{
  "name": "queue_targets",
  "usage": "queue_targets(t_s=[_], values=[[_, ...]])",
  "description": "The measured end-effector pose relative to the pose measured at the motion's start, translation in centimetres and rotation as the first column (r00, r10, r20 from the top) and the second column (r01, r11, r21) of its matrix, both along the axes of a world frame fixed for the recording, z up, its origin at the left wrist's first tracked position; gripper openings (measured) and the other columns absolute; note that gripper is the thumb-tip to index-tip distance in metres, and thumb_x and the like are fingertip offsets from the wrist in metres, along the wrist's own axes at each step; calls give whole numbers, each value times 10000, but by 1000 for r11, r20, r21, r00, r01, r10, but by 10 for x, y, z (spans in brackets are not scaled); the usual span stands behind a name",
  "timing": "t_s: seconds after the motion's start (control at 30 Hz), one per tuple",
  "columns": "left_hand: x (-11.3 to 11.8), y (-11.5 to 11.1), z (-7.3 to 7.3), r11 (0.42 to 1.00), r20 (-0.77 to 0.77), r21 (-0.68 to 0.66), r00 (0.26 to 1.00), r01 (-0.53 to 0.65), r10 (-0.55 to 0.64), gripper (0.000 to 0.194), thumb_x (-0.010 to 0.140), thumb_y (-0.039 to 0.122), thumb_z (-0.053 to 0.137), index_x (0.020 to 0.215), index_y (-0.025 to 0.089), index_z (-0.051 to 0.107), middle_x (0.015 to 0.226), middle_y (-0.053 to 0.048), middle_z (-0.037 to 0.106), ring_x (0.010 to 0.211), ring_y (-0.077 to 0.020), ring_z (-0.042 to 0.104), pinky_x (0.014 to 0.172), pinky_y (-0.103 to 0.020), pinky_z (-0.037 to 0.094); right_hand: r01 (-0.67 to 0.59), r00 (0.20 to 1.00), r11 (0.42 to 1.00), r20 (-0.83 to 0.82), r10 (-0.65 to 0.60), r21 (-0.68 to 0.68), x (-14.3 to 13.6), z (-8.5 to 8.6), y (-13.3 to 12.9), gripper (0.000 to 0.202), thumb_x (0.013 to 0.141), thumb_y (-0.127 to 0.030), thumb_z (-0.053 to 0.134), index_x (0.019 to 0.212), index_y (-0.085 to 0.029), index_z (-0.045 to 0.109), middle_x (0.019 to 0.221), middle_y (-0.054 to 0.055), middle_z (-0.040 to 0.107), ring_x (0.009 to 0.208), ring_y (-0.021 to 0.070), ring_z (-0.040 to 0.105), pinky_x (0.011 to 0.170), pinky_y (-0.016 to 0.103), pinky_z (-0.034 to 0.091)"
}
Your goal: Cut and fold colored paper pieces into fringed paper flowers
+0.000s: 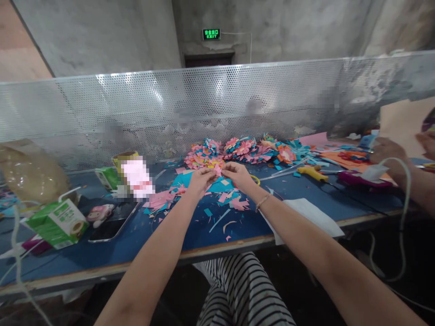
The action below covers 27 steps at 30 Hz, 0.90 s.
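Between my two hands is a small pink paper flower (218, 170), pinched from both sides over the middle of the blue table. My left hand (203, 179) grips its left edge with thumb and fingertips. On the other edge, the fingers of my right hand (237, 175) are closed. Beneath my hands lie blue paper pieces (222, 184), with pink paper cutouts (162, 199) to the left and more scraps around. Just behind is a heap of finished-looking pink and blue paper flowers (204, 154).
A yellow glue gun (312, 173) and a white sheet (306, 219) lie to the right. At far right, another person's hand (390, 154) is near peach paper (401, 122). Left are a green drink carton (59, 222) and a phone (108, 228). A perforated metal screen (204, 99) stands behind.
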<state>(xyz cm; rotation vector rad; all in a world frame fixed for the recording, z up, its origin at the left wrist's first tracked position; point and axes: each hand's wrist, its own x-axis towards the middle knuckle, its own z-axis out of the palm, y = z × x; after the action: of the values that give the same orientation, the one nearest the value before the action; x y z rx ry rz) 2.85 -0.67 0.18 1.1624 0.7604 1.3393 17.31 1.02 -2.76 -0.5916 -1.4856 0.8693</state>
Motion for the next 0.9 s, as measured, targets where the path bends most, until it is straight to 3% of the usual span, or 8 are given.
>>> queue_targets(t_s=[0.63,0.9], values=[[-1,1,-2,998,-82,60,997,-11,16,148,484,165,699,587,111,607,522,-16,596,524,-106,563,636,-282,469,21,998,1000,65,-22,9,0,6,-7,209,642,-341,623,726,-170,539,607,-27,519,567,87,491,561,233,422],[-1,1,-1,999,-88,38,996,-12,15,105,500,129,671,577,124,599,503,-8,585,496,-100,549,592,-258,455,48,993,995,104,-57,82,1,5,-7,209,658,-347,608,751,-179,526,613,-27,497,556,88,465,533,231,403]])
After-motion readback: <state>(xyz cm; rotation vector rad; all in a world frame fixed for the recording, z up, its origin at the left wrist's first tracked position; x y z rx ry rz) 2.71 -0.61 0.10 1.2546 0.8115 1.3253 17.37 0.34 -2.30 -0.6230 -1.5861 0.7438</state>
